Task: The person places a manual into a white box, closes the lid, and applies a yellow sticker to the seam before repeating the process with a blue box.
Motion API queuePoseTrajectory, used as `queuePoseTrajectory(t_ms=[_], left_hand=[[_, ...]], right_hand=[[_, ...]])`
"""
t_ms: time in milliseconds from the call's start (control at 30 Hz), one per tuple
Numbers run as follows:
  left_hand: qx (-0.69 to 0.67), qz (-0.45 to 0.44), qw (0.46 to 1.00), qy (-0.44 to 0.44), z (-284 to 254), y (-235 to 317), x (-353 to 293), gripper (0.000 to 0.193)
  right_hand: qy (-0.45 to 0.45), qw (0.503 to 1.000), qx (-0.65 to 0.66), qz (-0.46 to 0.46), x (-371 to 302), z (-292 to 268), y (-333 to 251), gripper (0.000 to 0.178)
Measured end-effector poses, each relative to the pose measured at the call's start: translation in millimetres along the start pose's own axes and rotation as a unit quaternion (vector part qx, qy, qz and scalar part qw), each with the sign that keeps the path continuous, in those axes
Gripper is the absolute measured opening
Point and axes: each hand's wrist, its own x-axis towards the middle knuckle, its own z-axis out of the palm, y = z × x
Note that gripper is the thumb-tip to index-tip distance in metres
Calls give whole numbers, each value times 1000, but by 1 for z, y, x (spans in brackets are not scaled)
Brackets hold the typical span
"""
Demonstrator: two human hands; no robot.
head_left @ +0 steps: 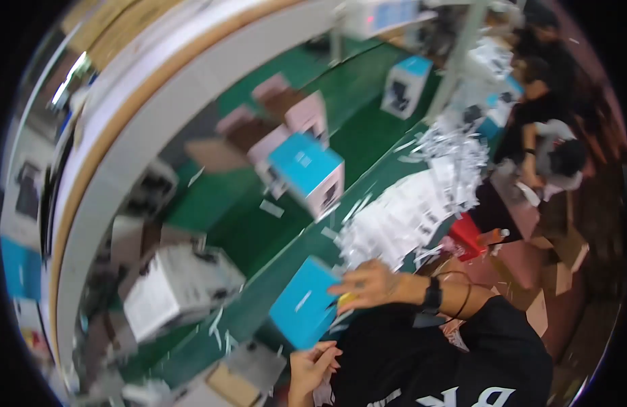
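Note:
A blue-topped box (303, 305) stands at the near edge of the green work surface, before my body. My right hand (371, 285), with a dark band at its wrist, reaches over the box's right side. Its fingers are closed round a small yellow object (346, 300), blurred and mostly covered by them. By the box's near corner is my left hand (317, 363), its fingers curled together; whether they grip anything is hidden. Just past my right hand spreads a heap of white printed paper strips (395, 217).
Another blue-topped box (307, 163) stands farther back, and a third (406, 87) beyond it. White boxes (181, 288) crowd the left. A red container (467, 237) and an orange bottle (493, 237) are at right. Other people (544, 149) work at the far right.

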Motion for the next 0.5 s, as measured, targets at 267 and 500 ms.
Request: queuePoseTrajectory(t_ms=[267, 500], left_hand=[[279, 461, 744, 394, 20, 16, 25, 60], [321, 466, 750, 342, -5, -18, 45, 55]], right_hand=[[-43, 997, 56, 42, -12, 7, -18, 52], [-61, 991, 63, 97, -22, 10, -33, 46]])
